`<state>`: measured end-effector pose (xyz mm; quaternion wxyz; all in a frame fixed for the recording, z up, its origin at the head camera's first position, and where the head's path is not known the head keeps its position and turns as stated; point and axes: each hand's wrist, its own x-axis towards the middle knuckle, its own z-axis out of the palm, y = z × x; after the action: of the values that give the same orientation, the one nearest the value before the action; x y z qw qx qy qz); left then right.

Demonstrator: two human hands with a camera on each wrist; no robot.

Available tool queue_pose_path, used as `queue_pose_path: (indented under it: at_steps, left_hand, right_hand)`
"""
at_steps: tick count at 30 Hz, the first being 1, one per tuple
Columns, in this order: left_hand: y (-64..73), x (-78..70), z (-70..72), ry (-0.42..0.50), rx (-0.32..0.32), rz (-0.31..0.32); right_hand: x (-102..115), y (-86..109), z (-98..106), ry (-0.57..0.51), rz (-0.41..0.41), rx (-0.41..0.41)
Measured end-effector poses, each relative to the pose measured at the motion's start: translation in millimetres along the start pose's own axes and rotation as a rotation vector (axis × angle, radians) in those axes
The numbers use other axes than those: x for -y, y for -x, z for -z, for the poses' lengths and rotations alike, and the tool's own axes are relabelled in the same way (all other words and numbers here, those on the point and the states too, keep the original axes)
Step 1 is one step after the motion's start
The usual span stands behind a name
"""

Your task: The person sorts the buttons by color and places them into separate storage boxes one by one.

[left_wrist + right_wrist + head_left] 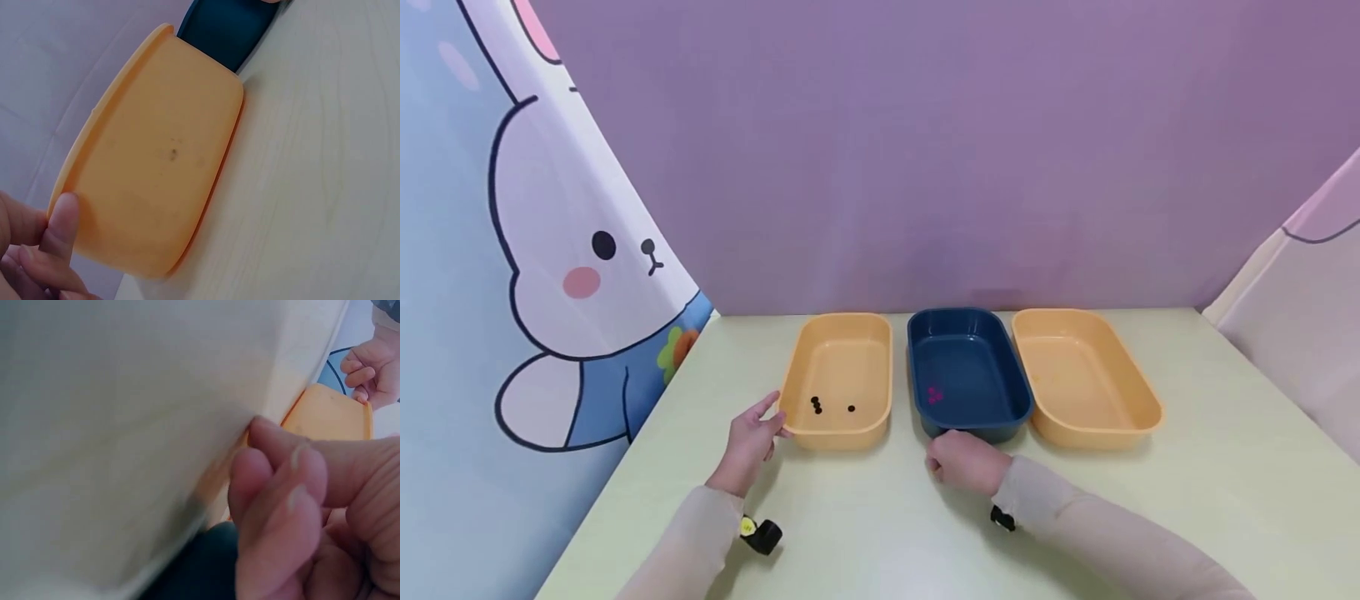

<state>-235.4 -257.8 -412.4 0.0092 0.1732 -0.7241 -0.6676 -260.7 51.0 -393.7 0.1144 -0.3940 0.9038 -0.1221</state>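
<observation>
My left hand (751, 443) is at the near left corner of the left yellow tray (838, 442). Its thumb (64, 220) lies against the tray's outer wall and the fingers reach behind the rim, pinching it. Inside that tray lie several small black pieces (817, 406). In front of the dark blue tray (973, 432), low by the table, is my right hand (966, 461), its fingers (278, 500) curled. Nothing shows in its grasp, and I cannot tell whether it touches the blue tray. Small pink pieces (934, 395) lie inside the blue tray.
A second yellow tray (1097, 437) stands right of the blue one, close against it. All the trays stand side by side on a pale table (865, 533). Behind rises a purple cloth backdrop (925, 167), with a rabbit-print cloth (550, 250) at the left.
</observation>
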Motion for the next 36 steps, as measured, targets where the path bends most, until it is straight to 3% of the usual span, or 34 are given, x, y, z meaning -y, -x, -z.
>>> queue_pose_path:
  at_steps: [13, 20, 26, 36]
  left_hand:
    - [4.6, -2.8, 1.9, -0.016, 0.009, -0.012]
    - [6.1, -0.4, 0.1, -0.008, 0.013, -0.002]
    - [5.0, 3.3, -1.7, -0.009, 0.029, 0.018]
    - [2.5, 2.6, -0.5, 0.003, 0.011, 0.01]
  right_hand:
    - [-7, 6.0, 2, -0.015, -0.018, 0.027]
    - [-14, 23.0, 8, -0.201, -0.129, 0.088]
    - [-23, 39.6, 12, -0.204, -0.19, 0.097]
    - [-43, 74.1, 48, -0.32, -0.274, 0.059]
